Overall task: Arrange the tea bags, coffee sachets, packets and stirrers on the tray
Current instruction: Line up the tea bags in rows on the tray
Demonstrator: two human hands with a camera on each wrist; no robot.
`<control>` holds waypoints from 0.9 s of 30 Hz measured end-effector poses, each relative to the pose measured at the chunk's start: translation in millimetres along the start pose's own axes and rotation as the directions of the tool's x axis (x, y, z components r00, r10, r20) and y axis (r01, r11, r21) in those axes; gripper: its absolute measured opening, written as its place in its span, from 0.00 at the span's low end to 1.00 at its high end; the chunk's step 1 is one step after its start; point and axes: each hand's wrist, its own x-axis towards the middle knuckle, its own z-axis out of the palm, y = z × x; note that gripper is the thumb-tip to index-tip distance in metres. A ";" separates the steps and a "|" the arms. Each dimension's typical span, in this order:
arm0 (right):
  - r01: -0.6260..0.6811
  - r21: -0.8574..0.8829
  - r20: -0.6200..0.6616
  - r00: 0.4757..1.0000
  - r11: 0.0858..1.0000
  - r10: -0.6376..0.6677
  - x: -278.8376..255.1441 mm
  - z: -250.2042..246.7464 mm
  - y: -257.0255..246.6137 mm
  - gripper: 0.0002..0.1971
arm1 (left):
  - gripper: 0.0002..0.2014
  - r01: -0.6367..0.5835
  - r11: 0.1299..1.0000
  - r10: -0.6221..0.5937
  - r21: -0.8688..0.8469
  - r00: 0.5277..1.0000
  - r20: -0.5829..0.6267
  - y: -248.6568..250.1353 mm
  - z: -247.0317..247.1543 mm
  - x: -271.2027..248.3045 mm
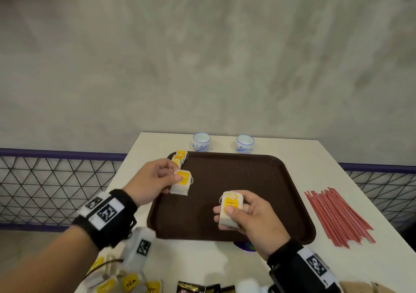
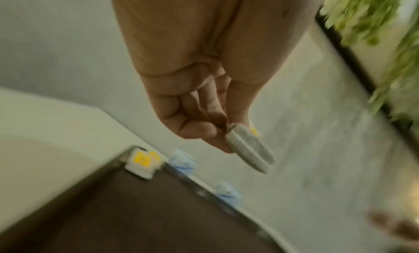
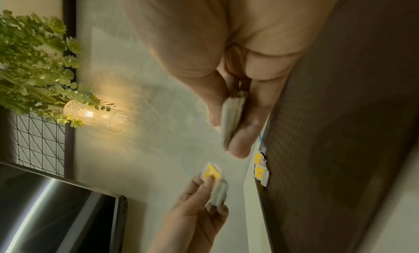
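Observation:
A dark brown tray lies on the white table. My left hand pinches a tea bag with a yellow tag above the tray's left edge; the same tea bag shows edge-on in the left wrist view. My right hand holds another tea bag over the tray's near middle, thumb on its yellow tag, seen edge-on as the tea bag in the right wrist view. A short row of tea bags lies in the tray's far left corner. Red stirrers lie right of the tray.
Two white-and-blue cups stand behind the tray. Loose tea bags and dark coffee sachets lie at the near table edge. A wire fence runs left and right of the table.

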 end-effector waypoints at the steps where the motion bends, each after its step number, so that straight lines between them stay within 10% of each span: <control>1: 0.006 -0.010 -0.010 1.000 1.000 -0.006 5.5 -1.2 -1.2 0.13 | 0.06 0.018 0.996 -0.014 0.090 0.999 -0.043 -5.9 -7.0 11.9; 11: 0.074 -0.074 -0.053 0.996 0.994 -0.078 36.8 -19.0 -18.0 0.12 | 0.08 0.212 0.785 -0.128 0.582 0.975 -0.183 -55.6 -18.6 96.9; 27: 0.079 -0.224 -0.031 0.996 0.971 -0.088 25.8 -33.6 -10.6 0.12 | 0.13 0.324 0.674 -0.195 0.664 0.945 -0.263 -58.4 -15.2 122.4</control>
